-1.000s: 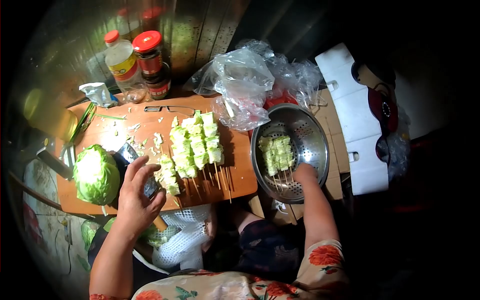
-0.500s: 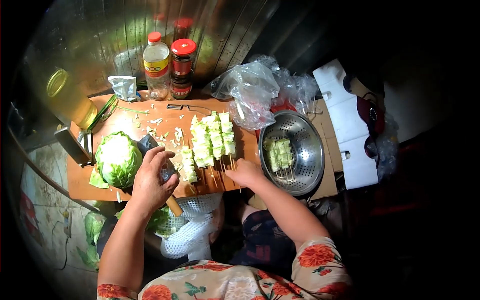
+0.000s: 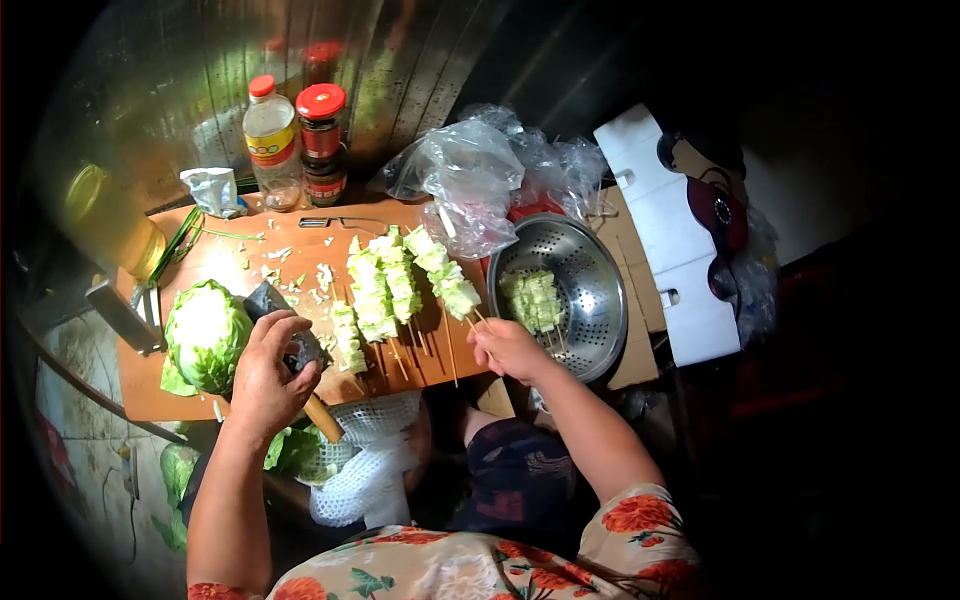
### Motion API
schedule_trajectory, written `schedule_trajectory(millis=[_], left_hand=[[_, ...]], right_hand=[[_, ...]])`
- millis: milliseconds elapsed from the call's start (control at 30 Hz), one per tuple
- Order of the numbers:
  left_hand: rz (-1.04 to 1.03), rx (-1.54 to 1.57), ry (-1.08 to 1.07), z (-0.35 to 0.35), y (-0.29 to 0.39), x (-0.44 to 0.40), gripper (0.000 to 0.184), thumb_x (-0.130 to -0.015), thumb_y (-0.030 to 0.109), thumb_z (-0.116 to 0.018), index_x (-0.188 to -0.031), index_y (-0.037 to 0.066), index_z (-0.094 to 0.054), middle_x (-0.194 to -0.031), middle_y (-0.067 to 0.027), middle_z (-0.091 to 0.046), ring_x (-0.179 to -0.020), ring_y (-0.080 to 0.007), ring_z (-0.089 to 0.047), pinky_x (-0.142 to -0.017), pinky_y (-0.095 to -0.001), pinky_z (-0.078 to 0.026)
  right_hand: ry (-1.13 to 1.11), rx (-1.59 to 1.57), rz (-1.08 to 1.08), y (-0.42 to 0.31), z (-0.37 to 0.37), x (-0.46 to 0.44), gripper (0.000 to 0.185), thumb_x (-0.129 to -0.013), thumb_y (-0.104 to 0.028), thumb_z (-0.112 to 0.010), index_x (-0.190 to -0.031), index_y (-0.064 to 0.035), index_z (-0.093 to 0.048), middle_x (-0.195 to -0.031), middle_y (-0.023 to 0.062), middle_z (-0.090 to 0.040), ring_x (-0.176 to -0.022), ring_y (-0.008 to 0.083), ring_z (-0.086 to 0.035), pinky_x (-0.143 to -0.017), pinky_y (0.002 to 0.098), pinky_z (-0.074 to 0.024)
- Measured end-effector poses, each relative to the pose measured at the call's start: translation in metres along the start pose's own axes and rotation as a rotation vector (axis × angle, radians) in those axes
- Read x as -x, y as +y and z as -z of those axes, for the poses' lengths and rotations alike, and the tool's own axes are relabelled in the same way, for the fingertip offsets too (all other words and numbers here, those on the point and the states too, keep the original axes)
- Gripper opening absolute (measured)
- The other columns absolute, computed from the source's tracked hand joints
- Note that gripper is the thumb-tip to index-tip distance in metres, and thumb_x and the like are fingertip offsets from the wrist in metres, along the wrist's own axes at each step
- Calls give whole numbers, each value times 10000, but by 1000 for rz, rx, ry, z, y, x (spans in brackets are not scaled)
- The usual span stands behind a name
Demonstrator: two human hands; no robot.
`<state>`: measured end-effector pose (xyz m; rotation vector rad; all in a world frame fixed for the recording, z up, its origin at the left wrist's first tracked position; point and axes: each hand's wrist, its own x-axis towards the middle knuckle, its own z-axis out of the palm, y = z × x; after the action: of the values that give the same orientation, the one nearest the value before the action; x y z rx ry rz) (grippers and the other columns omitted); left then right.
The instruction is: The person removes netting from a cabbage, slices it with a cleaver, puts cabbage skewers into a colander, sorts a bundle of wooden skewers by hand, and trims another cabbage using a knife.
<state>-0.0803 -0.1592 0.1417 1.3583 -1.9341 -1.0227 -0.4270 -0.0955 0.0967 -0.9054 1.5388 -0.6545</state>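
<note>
My right hand (image 3: 510,350) pinches the bare stick ends of cabbage skewers (image 3: 445,275), threaded with pale green pieces and tilted at the board's right side. To their left, more cabbage skewers (image 3: 375,295) lie in a row on the wooden board (image 3: 290,235). My left hand (image 3: 272,372) hovers over a dark-bladed knife (image 3: 265,298), thumb and fingers apart; its wooden handle sticks out over the board's front edge. Beside that hand sits a cabbage (image 3: 208,335). A metal colander (image 3: 600,290) right of the board holds finished-looking cabbage skewers (image 3: 533,300).
A clear bottle (image 3: 270,145) and red-lidded jars (image 3: 321,125) stand behind the board. Plastic bags (image 3: 465,170) lie at the back right. A jar of yellow liquid (image 3: 120,230) leans at the left. White foam packaging (image 3: 660,240) lies beyond the colander.
My right hand has taken hold of the rightmost skewers and angled them away from the row toward the colander. My left hand stays over the knife. The camera view has shifted slightly.
</note>
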Motion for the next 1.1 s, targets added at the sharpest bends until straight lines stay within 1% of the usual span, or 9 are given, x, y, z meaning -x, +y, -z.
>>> schedule_trajectory(millis=[133, 333, 433, 500, 567, 633, 733, 967, 1100], left_hand=[[20, 5, -34, -9, 1, -4, 411, -708, 29, -660, -1109, 51, -573, -1197, -123, -526, -908, -266, -620, -787, -356, -526], [3, -53, -87, -25, 8, -12, 417, -708, 19, -668, -1113, 59, -576, -1204, -127, -519, -907, -260, -612, -778, -344, -528], [35, -53, -117, -33, 10, -14, 462, -689, -32, -698, -1121, 53, -561, -1239, -123, -493, -910, -242, -596, -774, -338, -534], [20, -47, -115, -37, 11, -16, 461, -689, -37, -691, -1124, 51, -563, -1243, -127, -494, -895, -241, -599, -766, -335, -535], [54, -59, -125, -40, 13, -19, 455, -690, -44, -680, -1121, 45, -564, -1240, -130, -497, -883, -239, -604, -762, -334, -535], [62, -77, -131, -42, 15, -21, 443, -694, -39, -670, -1116, 39, -565, -1232, -135, -502, -877, -242, -611, -766, -337, -532], [50, -100, -130, -46, 14, -22, 444, -677, -22, -676, -1104, 38, -575, -1202, -136, -527, -881, -265, -607, -733, -343, -527], [71, -102, -164, -45, 17, -22, 468, -683, -15, -692, -1132, 42, -569, -1222, -140, -518, -920, -282, -618, -755, -341, -533], [83, -75, -160, -43, 19, -19, 465, -678, -15, -688, -1125, 33, -569, -1229, -145, -516, -917, -274, -620, -776, -348, -529]], right_hand=[[16, -69, 11, 2, 30, 51, 188, -960, -152, -429, -1005, -1, -532, -688, 34, -552, -452, 81, -456, -444, 200, -370], [412, -117, 7, 58, 95, 70, 177, -940, -180, -475, -996, -32, -555, -663, 22, -524, -451, 81, -463, -430, 217, -382], [710, 118, -82, 114, 142, 47, 189, -926, -200, -504, -998, -39, -573, -698, 89, -596, -514, 189, -570, -482, 310, -456], [920, 538, -169, 163, 180, 25, 199, -912, -209, -515, -1000, -49, -594, -812, 188, -657, -690, 340, -647, -612, 431, -505], [920, 658, -208, 167, 192, 18, 226, -889, -185, -530, -1029, -9, -553, -790, 163, -645, -605, 272, -656, -527, 376, -519], [930, 1127, -416, 152, 184, 14, 238, -869, -132, -502, -1065, -3, -533, -875, 214, -666, -761, 322, -685, -625, 423, -536], [901, 1077, -582, 135, 168, 0, 335, -861, -131, -507, -1164, 12, -488, -949, 206, -673, -902, 344, -667, -750, 414, -532], [663, 1269, -700, 152, 172, -22, 401, -872, -159, -498, -1227, 22, -456, -1026, 176, -670, -941, 280, -670, -804, 390, -524], [617, 1214, -774, 123, 165, -16, 452, -838, -190, -568, -1230, 10, -468, -1228, 216, -564, -1141, 298, -568, -920, 393, -479]])
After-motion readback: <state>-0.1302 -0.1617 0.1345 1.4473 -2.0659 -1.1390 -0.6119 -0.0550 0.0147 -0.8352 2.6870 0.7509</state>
